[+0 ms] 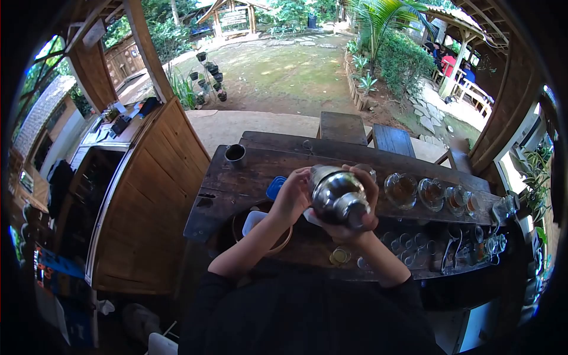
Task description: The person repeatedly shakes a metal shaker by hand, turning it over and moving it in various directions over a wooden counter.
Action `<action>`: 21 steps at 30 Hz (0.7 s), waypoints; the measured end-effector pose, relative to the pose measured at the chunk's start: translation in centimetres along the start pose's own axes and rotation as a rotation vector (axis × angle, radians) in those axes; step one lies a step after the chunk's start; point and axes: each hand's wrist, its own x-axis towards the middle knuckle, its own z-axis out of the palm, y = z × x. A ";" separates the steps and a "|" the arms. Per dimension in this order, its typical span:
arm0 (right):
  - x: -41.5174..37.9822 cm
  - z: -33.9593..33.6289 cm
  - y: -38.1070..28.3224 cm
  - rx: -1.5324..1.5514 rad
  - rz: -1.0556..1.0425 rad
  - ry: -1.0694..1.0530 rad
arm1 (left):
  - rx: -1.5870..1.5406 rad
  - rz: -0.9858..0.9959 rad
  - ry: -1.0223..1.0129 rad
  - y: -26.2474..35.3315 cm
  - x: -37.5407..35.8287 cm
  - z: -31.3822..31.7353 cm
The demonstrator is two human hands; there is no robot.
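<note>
A shiny metal cocktail shaker [338, 192] is tilted above the dark wooden counter, its capped end toward me and to the right. My right hand [365, 220] wraps around its right side and underside, near the cap. On the other side, my left hand [294, 196] grips the shaker by its wider body; some fingers of both hands are hidden behind the metal. Below my left forearm sits a round wooden tray [284, 241] with a white container [253, 222] in it. A blue-edged container [276, 187] stands just left of my left hand.
A dark mug [235, 155] stands at the counter's back left. Lidded glass jars [401, 190] with amber contents line the right side, with small glasses [407, 241] on a lower level. Stools [393, 141] stand beyond the counter, and a wooden cabinet [148, 207] is at left.
</note>
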 end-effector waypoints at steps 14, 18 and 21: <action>1.1 -2.5 -1.5 0.194 -0.140 -0.141 | 0.068 0.156 -0.144 1.0 -1.9 2.9; -4.4 -3.4 -4.2 0.364 0.256 -0.076 | 0.118 0.242 -0.217 2.5 -4.1 4.5; -1.6 -1.9 -0.5 0.105 -0.205 -0.061 | 0.136 0.124 -0.080 0.2 -1.2 1.9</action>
